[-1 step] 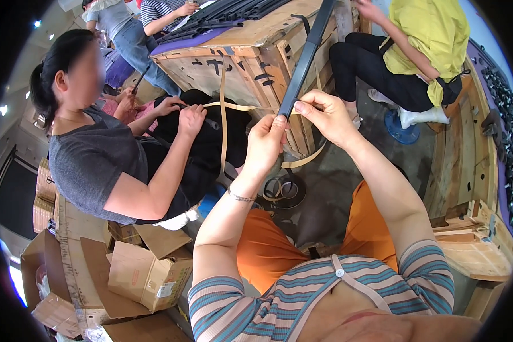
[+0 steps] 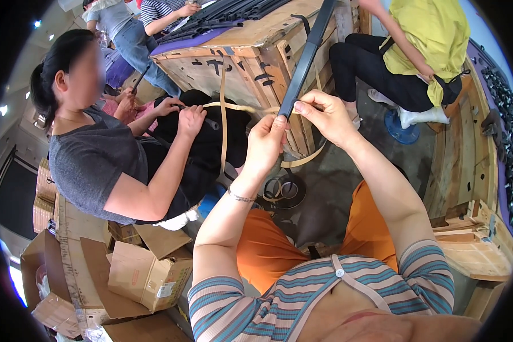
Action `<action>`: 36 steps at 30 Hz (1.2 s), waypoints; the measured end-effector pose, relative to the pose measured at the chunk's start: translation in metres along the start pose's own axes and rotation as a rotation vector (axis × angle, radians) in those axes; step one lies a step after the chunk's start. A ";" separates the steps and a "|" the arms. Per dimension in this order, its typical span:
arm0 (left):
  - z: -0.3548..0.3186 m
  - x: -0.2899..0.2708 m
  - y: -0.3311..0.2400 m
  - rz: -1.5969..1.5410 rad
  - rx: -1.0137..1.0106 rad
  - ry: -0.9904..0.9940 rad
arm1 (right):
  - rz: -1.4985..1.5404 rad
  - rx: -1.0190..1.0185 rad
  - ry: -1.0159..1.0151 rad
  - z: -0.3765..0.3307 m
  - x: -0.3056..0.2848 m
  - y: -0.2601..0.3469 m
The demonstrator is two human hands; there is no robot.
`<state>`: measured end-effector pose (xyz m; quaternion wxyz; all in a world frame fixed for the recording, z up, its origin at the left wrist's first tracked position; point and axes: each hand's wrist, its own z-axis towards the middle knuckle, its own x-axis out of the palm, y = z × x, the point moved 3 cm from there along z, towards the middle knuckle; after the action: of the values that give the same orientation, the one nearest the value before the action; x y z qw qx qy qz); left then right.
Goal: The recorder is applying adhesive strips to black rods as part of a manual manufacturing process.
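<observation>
A long dark grey bar (image 2: 309,54) slants up and away, its lower end between my hands. My left hand (image 2: 267,139) is closed round that end, thumb on top. Against the bar's right edge, my right hand (image 2: 329,117) makes a pinch, with a bit of tan strip showing at its fingertips. Lengths of tan strip (image 2: 224,108) hang near the crate, loop below my hands and run left to a co-worker's fingers. How these lengths join behind the bar is hidden.
A wooden crate (image 2: 239,54) stands ahead with many dark bars (image 2: 216,20) on top. To the left sits a co-worker (image 2: 105,154); another in yellow (image 2: 427,40) is at right. Coiled strip (image 2: 285,191) lies on the floor, and open cardboard boxes (image 2: 148,271) are at lower left.
The arm of the co-worker in yellow has come down, its hand now nearer the lap. The tan strip left of the bar has shifted slightly. My hands hold the same place.
</observation>
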<state>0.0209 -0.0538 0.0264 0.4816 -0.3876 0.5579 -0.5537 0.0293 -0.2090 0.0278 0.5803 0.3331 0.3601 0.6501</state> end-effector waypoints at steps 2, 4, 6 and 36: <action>-0.001 0.000 0.001 -0.012 -0.007 0.004 | -0.007 0.006 -0.010 0.000 0.000 0.000; -0.001 0.000 0.001 0.055 -0.007 -0.021 | -0.012 0.017 -0.030 0.001 0.000 -0.001; 0.000 0.001 0.002 0.090 0.002 -0.028 | -0.011 0.033 -0.045 0.000 0.000 -0.001; 0.016 -0.016 0.002 -0.554 -0.134 0.500 | -0.038 0.182 0.094 0.004 -0.016 -0.005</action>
<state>0.0400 -0.0417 0.0275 0.1364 -0.4073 0.5673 -0.7026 0.0372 -0.2247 0.0250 0.5422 0.3466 0.4510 0.6185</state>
